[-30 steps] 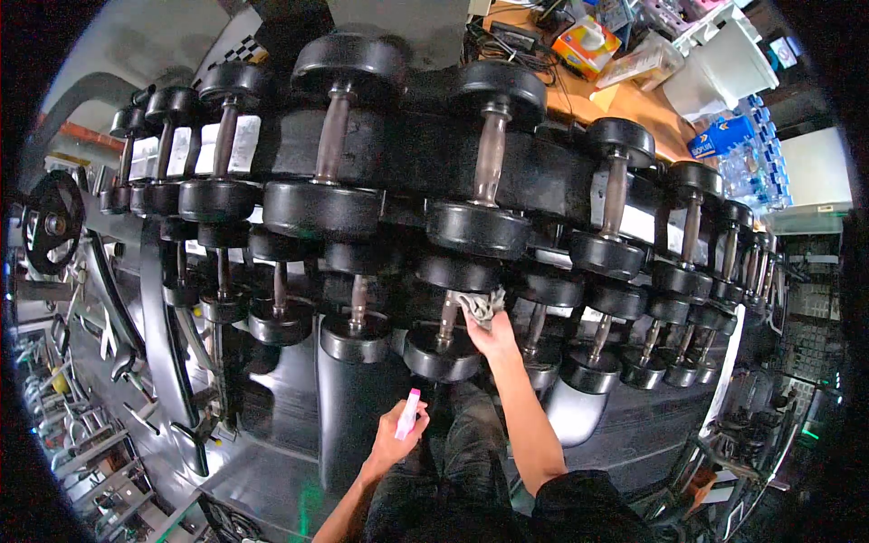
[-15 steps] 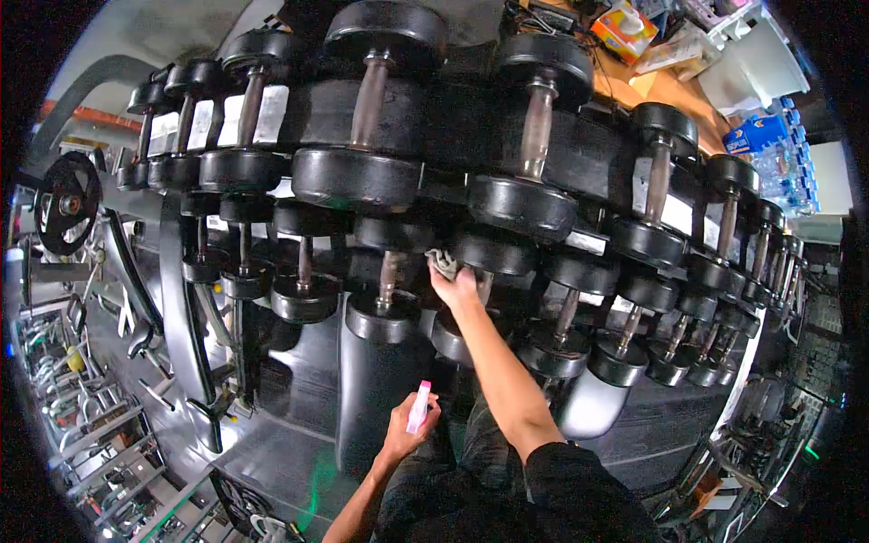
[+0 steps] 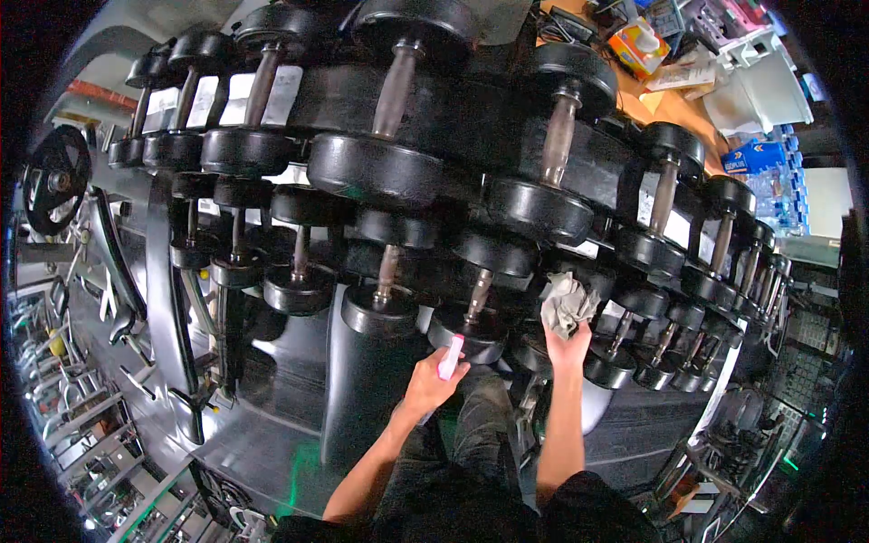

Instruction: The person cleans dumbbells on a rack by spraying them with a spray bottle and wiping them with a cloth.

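My left hand (image 3: 433,384) is closed around a spray bottle; only its white head with a pink tip (image 3: 451,357) shows, and the rest is hidden. It is just in front of a lower-row dumbbell (image 3: 479,297) with a metal handle whose finish looks spotted. Farther right, my right hand (image 3: 566,344) grips a crumpled grey cloth (image 3: 570,303). The cloth covers much of another lower-row dumbbell (image 3: 528,347); whether it touches that dumbbell I cannot tell.
Large black dumbbells (image 3: 385,167) fill the rack's upper row. At the upper right are a desk (image 3: 665,104), a tissue box (image 3: 639,47), a white bin (image 3: 765,86) and packed water bottles (image 3: 783,195). A weight plate (image 3: 59,181) hangs at left.
My right hand has drawn back from the lower-row dumbbell and moved right with the cloth. My left hand has risen toward the rack with the spray bottle. The view has shifted slightly.
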### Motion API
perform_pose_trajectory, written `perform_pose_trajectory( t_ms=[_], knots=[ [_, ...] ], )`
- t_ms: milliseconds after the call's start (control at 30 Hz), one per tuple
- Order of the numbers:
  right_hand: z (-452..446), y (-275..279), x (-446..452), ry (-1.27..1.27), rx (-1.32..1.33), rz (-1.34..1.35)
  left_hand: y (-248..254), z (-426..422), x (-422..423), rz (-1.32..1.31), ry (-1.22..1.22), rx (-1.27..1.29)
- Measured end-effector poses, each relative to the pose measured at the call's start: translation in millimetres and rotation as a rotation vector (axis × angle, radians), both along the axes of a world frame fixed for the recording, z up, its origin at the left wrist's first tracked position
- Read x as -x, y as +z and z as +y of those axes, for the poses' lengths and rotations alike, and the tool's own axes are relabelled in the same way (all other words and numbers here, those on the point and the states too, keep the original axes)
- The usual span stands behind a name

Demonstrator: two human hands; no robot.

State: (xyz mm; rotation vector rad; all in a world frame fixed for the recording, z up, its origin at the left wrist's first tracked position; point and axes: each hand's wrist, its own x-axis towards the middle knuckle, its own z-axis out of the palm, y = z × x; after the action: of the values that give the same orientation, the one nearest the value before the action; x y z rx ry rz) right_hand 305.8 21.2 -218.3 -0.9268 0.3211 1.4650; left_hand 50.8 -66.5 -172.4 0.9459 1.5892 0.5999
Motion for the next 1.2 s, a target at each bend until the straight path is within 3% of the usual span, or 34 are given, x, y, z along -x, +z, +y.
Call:
perform_pose_trajectory(
  t_ms=[33,200,267,300,333,367,400,433,467,500,600,633,700,733,867,933,967,1000,1067,1133,1200],
  knots=[
    [-4.2,-6.8,-10.0,0.086,-0.09,-0.068,-0.9,3.4,-1.7,-0.004,-0.002,0.001],
    [-26.3,-13.4,-22.5,0.185,0.001,-0.147,-5.3,7.1,-14.5,0.047,-0.022,-0.004],
    [-24.9,-15.1,-6.7,0.257,0.012,-0.381,-5.7,6.9,-18.0,0.071,-0.032,-0.026],
    [-25.8,-25.1,7.5,0.223,0.148,-0.511,-4.7,6.0,-19.5,0.054,-0.013,-0.052],
    [-36.6,-41.4,14.6,0.573,-0.018,-1.126,-4.4,4.5,-21.1,0.038,0.007,-0.076],
    [-19.1,-26.3,40.9,0.586,-0.051,-1.216,-4.5,2.1,-22.4,0.038,0.002,-0.075],
    [-23.8,-52.1,56.6,0.615,-0.114,-1.394,-5.2,-0.4,-22.8,0.032,-0.014,-0.063],
    [-18.8,-54.1,71.1,0.732,-0.364,-1.729,-5.6,-3.0,-22.5,0.027,-0.031,-0.051],
    [-12.2,-44.2,86.6,0.875,-0.528,-1.858,-3.8,-5.3,-21.6,0.029,-0.036,-0.049],
    [-7.7,-38.4,101.0,1.097,-0.507,-1.854,-0.1,-7.4,-20.3,0.0,-0.055,-0.031],
    [8.3,-45.1,122.2,1.173,-0.658,-2.086,1.5,-18.9,-16.2,-0.04,-0.067,0.019],
    [3.6,-43.8,118.8,1.171,-0.651,-2.085,1.7,-21.9,-14.6,-0.056,-0.062,0.039],
    [-6.1,-37.2,105.9,1.474,-0.575,-1.832,3.7,-26.7,-10.1,-0.054,-0.069,0.041],
    [-7.7,-34.7,99.4,1.471,-0.577,-1.835,4.3,-28.5,-7.5,-0.05,-0.066,0.043],
    [22.0,-14.1,73.3,1.86,-0.235,-1.598,4.1,-39.7,1.0,-0.062,-0.01,0.063],
    [43.2,-15.3,62.2,1.884,-0.218,-1.503,7.1,-40.5,5.6,-0.067,0.036,0.096],
    [43.9,-17.9,66.3,1.731,-0.272,-1.55,8.0,-40.3,7.9,-0.068,0.04,0.098],
    [44.9,-10.5,78.8,1.738,-0.273,-1.547,10.3,-39.7,10.2,-0.047,0.051,0.096],
    [42.3,6.3,115.3,1.586,-0.423,-1.39,8.0,-44.8,13.1,-0.026,0.067,0.103],
    [21.5,-50.8,143.7,1.604,-0.639,-1.434,-4.4,-54.3,15.0,-0.054,0.123,0.11],
    [15.0,-76.3,176.8,1.827,-0.321,-1.625,-7.6,-57.9,15.2,0.0,0.108,-0.035]
  ],
)
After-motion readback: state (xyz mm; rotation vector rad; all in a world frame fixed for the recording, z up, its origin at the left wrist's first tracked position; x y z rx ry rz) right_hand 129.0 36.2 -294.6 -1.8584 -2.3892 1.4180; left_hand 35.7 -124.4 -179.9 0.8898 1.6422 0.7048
